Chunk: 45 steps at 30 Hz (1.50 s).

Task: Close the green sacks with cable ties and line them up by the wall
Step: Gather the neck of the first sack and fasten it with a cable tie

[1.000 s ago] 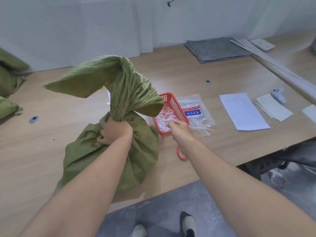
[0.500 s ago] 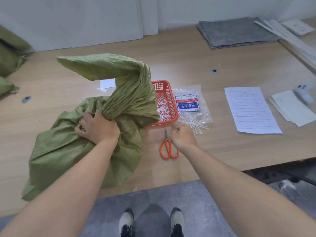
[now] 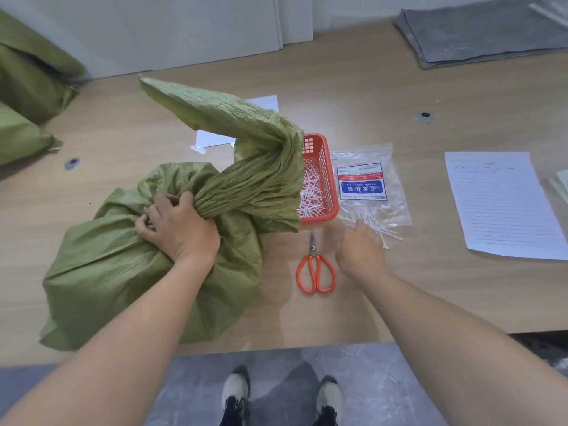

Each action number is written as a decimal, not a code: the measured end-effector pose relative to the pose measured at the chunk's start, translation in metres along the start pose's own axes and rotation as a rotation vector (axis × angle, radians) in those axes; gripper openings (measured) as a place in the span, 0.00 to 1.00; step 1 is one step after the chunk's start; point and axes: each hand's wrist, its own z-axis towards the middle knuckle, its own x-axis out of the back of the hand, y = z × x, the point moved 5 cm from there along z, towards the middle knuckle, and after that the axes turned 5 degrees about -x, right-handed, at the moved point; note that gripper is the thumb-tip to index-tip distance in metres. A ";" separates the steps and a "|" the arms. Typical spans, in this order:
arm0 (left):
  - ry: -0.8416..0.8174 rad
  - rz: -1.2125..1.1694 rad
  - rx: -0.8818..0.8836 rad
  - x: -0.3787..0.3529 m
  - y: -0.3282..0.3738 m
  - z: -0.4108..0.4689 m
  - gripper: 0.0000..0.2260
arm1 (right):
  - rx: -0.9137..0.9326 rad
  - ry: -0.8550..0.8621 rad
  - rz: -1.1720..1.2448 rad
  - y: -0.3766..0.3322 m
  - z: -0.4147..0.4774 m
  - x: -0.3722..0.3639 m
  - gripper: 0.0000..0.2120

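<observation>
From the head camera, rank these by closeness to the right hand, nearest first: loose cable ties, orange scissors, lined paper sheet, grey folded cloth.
From the right hand:
1. Loose cable ties, at its fingertips, spilling from the plastic bag.
2. Orange scissors, just to its left.
3. Lined paper sheet, farther right.
4. Grey folded cloth, far corner by the wall.

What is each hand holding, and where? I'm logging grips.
The left hand grips the green sack at its gathered neck. The right hand holds nothing clearly; it reaches toward loose cable ties.

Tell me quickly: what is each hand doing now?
Left hand: closed on the green sack neck.
Right hand: open, blurred, holding nothing visible, near the cable ties.
</observation>
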 end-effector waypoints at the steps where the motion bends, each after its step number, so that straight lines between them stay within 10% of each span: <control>1: 0.006 0.004 0.000 -0.001 0.000 0.000 0.11 | 0.028 0.013 -0.050 0.000 0.005 -0.004 0.17; 34: -0.017 0.003 0.019 -0.009 0.000 0.006 0.09 | 0.030 0.204 -0.029 0.000 0.014 0.004 0.14; 45: -0.188 -0.445 0.336 0.033 -0.024 0.026 0.06 | 0.146 0.182 0.112 -0.049 -0.016 0.044 0.11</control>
